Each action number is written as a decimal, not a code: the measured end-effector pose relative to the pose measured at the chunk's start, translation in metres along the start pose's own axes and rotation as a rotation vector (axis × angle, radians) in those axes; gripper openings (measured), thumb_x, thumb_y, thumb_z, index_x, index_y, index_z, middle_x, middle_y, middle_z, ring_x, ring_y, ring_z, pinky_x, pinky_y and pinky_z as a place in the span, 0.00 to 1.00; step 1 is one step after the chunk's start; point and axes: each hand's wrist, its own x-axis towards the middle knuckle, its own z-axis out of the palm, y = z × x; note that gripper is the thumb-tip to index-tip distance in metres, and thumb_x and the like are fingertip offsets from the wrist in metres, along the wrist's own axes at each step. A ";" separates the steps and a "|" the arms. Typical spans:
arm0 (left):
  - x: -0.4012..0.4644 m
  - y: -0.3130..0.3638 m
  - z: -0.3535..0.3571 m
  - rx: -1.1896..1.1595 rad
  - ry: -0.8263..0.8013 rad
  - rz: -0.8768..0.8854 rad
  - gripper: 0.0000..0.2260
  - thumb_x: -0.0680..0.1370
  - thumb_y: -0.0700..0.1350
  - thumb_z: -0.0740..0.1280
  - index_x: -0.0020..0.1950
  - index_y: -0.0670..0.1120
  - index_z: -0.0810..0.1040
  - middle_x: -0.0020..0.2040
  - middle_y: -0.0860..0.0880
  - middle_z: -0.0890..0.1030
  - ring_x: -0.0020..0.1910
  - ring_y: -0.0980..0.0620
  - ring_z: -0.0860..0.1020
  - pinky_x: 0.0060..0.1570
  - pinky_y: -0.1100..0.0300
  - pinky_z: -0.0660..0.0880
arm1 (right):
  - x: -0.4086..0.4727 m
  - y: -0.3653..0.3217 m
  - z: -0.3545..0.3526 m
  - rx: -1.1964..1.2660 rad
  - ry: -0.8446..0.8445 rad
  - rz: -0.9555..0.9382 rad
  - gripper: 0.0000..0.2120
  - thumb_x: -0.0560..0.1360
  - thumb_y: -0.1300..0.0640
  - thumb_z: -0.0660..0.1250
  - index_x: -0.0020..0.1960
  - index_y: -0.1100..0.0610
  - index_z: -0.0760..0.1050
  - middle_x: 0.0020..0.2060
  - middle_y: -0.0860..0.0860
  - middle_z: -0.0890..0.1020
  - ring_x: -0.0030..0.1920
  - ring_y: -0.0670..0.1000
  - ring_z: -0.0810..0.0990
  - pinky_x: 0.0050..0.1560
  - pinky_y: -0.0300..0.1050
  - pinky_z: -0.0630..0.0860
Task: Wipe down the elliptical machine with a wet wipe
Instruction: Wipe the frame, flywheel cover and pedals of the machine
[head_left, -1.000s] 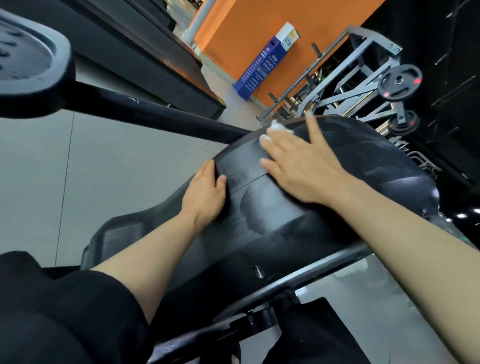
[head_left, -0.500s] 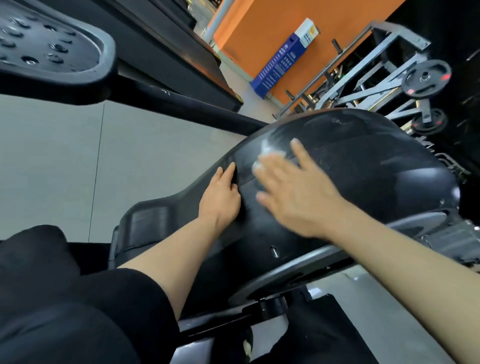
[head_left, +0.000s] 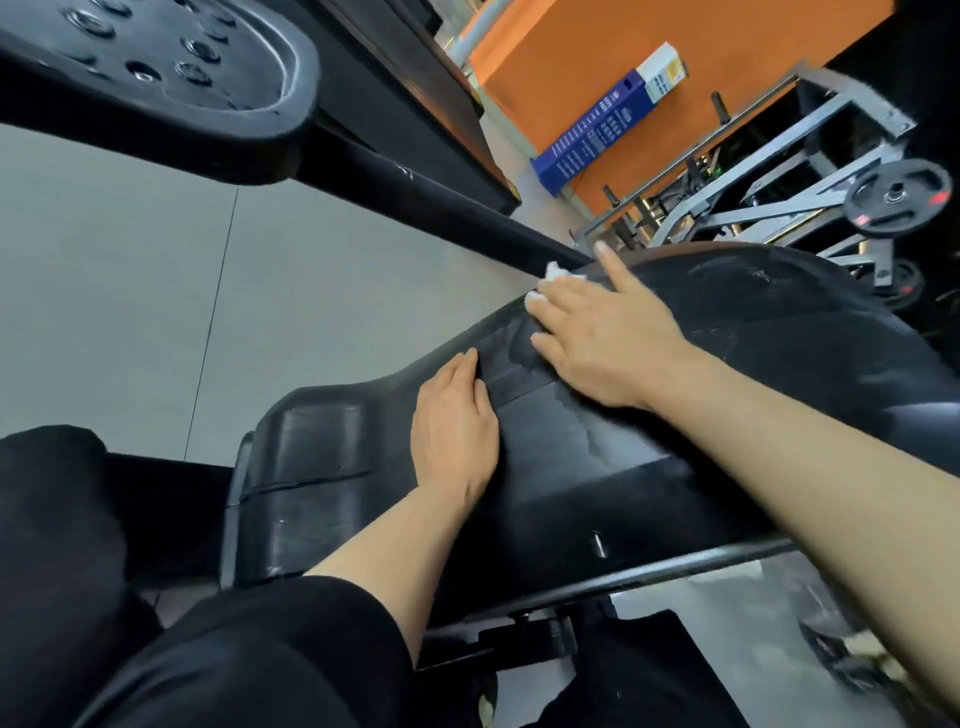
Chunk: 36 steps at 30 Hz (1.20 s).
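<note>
The elliptical machine's rounded black housing (head_left: 779, 364) fills the middle and right of the view, with damp streaks on it. My right hand (head_left: 608, 338) lies flat on the housing's upper left edge, fingers spread, pressing a white wet wipe (head_left: 553, 275) that shows only past the fingertips. My left hand (head_left: 454, 421) rests flat on the housing just below and left of it, fingers straight and together. Both forearms reach in from the bottom of the view.
A black foot pedal (head_left: 171, 67) on its long bar (head_left: 426, 208) crosses the upper left. Grey floor tiles (head_left: 130, 322) lie to the left. A grey weight rack (head_left: 753, 171) with plates, an orange wall (head_left: 597, 62) and a blue sign (head_left: 597, 130) stand behind the machine.
My right hand slid the wipe down the housing, then back up to its upper left edge. My left hand stayed on the housing. The camera view shifted.
</note>
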 end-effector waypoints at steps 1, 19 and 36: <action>0.004 0.000 -0.001 -0.007 0.002 -0.015 0.19 0.84 0.43 0.54 0.75 0.48 0.67 0.74 0.50 0.68 0.73 0.49 0.65 0.69 0.57 0.61 | 0.010 0.011 -0.001 -0.005 0.018 0.098 0.27 0.81 0.47 0.41 0.69 0.56 0.70 0.67 0.53 0.73 0.72 0.51 0.65 0.75 0.57 0.35; 0.016 -0.032 -0.019 0.008 -0.144 -0.229 0.19 0.82 0.44 0.53 0.72 0.48 0.71 0.71 0.48 0.73 0.70 0.47 0.70 0.68 0.51 0.67 | 0.000 -0.091 0.012 -0.112 -0.161 -0.348 0.29 0.81 0.46 0.39 0.79 0.59 0.52 0.78 0.55 0.57 0.78 0.55 0.48 0.76 0.58 0.35; -0.010 -0.026 -0.036 -0.005 -0.244 -0.250 0.25 0.80 0.36 0.53 0.77 0.48 0.63 0.75 0.50 0.67 0.74 0.49 0.65 0.71 0.58 0.61 | -0.006 -0.090 0.003 -0.140 -0.115 -0.007 0.30 0.83 0.46 0.40 0.79 0.62 0.49 0.78 0.57 0.55 0.78 0.58 0.43 0.75 0.61 0.35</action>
